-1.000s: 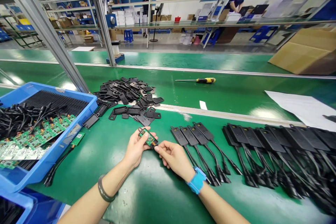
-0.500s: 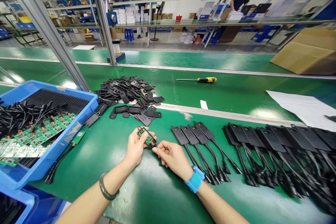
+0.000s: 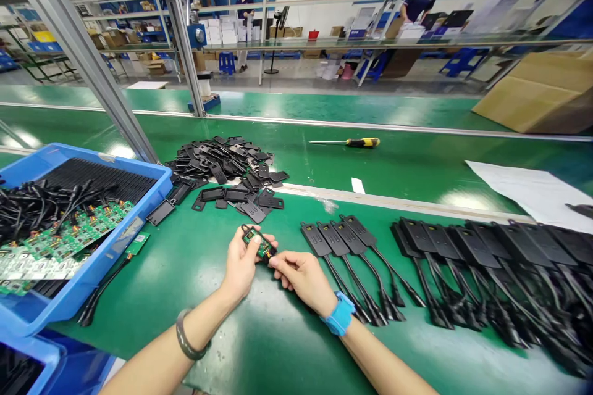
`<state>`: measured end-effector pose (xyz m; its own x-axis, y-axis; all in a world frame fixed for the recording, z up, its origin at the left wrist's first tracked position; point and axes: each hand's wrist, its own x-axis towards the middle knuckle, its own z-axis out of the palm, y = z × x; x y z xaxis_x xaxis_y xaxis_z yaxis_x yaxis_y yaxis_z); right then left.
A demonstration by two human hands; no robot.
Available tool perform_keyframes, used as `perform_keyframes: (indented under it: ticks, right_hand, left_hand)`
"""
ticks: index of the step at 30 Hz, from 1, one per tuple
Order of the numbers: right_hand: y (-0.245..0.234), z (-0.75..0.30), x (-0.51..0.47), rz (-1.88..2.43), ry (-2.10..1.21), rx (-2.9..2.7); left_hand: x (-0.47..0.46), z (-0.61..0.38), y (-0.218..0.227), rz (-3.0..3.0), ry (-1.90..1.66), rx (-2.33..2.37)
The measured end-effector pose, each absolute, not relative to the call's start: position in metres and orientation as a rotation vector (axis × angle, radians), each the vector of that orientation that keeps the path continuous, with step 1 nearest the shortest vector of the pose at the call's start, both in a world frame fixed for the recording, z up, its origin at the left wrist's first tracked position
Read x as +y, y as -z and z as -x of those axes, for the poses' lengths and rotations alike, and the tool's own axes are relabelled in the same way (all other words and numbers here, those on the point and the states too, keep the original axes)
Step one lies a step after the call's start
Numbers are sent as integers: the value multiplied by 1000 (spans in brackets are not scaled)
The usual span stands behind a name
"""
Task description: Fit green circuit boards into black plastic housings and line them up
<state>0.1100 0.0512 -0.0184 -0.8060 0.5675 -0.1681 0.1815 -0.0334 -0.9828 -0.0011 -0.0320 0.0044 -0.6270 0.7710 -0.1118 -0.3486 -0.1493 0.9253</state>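
Note:
A green circuit board [image 3: 265, 249] sits in a small black plastic case half, its digit display and coloured wires facing up. My left hand [image 3: 241, 259] is closed around the case, thumb pressed on the board. At the near end of the board, my right hand [image 3: 301, 274] pinches the black cable where it meets the case; the fingers hide most of that cable. Beyond my hands lie loose black case parts [image 3: 220, 160] in a heap. To the right, several closed black cases [image 3: 337, 237] with cables rest in a row.
At the left stands a blue bin [image 3: 152, 180] of boards, cables and cases. One wired board [image 3: 138, 245] lies beside it. A larger group of cased units [image 3: 482, 247] covers the right side. Farther back are a screwdriver [image 3: 361, 142], paper [image 3: 523, 191] and a cardboard box [image 3: 537, 89].
My right hand's fingers have shifted slightly up and left against the cable at the case end. My left hand keeps its hold on the case. The view has moved slightly.

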Motion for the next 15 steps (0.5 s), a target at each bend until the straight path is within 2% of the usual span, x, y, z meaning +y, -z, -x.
perform_keyframes:
  ticks: [10, 15]
  right_hand:
    - [23, -113, 50, 856, -1566, -2309]
    - [31, -120, 57, 711, -1337, -2464]
  left_hand:
    - [-35, -8, -1, -615, -1966, 1424]
    - [-31, -3, 3, -469, -1961, 1298]
